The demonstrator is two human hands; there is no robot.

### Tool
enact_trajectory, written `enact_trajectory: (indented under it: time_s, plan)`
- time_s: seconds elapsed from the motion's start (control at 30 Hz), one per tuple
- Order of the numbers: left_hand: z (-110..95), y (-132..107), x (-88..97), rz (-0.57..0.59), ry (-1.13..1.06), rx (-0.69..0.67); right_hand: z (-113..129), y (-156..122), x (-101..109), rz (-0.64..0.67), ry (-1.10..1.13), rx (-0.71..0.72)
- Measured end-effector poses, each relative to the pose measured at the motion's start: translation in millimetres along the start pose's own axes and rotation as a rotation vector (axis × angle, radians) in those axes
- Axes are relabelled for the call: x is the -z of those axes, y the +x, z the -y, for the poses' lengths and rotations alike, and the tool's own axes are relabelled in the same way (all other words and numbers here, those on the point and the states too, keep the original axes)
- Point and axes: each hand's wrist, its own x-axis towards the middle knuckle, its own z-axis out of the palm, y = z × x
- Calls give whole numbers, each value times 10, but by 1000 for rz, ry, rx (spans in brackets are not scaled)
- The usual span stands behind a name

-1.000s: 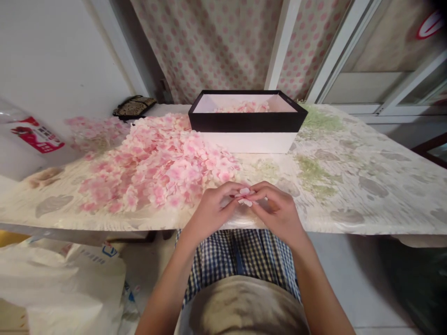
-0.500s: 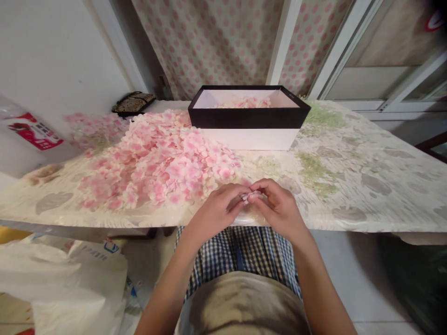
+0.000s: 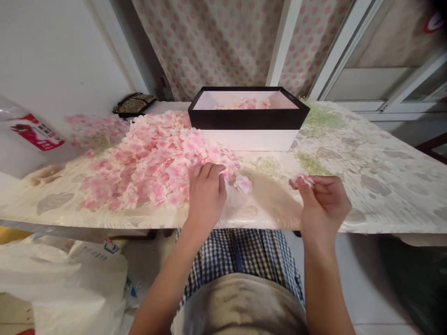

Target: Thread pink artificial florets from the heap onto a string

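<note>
At the pile's near right edge, left hand (image 3: 207,190) is knuckles-up against the pink flowers (image 3: 150,163); fingers bent, fingertips mostly hidden, can't tell if apart or pinched on a petal. Right hand (image 3: 324,202), off to the right above the table (image 3: 380,211), has thumb and forefinger clamped on a small pink blossom (image 3: 303,180); other fingers curled in, partly covered by the thumb side. Blossom's shape soft, layers can't be counted. Single loose flower (image 3: 243,183) lies between the hands, touching neither. Main heap spreads left of the box (image 3: 248,120); box has a black rim band, white below. More pink petals (image 3: 251,103) inside, lower part cut off by the front wall, depth unclear. Green scraps (image 3: 310,164) just beyond right hand, blurry. Far left, red-labelled plastic packaging (image 3: 38,132) runs out of frame. Dark mass (image 3: 412,274) low right, unidentifiable.
</note>
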Motion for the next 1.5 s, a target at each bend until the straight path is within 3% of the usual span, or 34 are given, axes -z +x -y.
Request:
enact_trajectory:
  time_s: [0.17, 0.27, 0.5, 0.7, 0.93, 1.1, 1.33, 1.5]
  plan:
    - [-98, 315, -89, 282, 42, -285, -137, 116, 96, -5, -18, -33]
    - [-107, 469, -182, 368, 106, -380, -158, 101, 112, 33, -57, -35]
    - [-93, 608, -157, 350, -176, -232, -123, 73, 116, 59, -63, -59]
    - [-45, 647, -183, 151, -471, -139, -107, 75, 127, 101, -120, -35]
    - [-29, 543, -149, 86, -431, -326, -132, 64, 139, 185, -172, 5]
    - [-34, 516, -109, 171, -255, -481, -144, 47, 142, 259, -192, 18]
    - [-48, 551, -60, 150, -268, -490, -156, 59, 138, 321, -222, 9]
    - [-143, 421, 40, 142, -556, -438, -70, 38, 181, 366, -90, 3]
